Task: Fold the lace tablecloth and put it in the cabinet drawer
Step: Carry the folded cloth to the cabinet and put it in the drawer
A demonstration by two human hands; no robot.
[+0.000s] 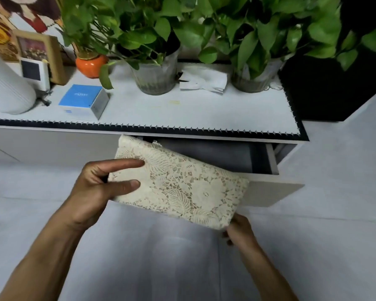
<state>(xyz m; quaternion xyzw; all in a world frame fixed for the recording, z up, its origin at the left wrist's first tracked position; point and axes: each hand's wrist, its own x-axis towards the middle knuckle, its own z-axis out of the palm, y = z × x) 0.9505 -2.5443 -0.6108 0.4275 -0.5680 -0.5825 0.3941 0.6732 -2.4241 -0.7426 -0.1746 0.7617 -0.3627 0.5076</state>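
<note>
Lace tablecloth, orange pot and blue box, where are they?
lace tablecloth (182,183), head view, middle of the folded lace.
orange pot (90,65), head view, its round belly.
blue box (79,95), head view, its blue top.

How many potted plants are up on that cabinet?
3: a small orange ceramic pot at left, a clear ribbed pot mid-top, another clear pot at right. Leaves may hide more.
</note>
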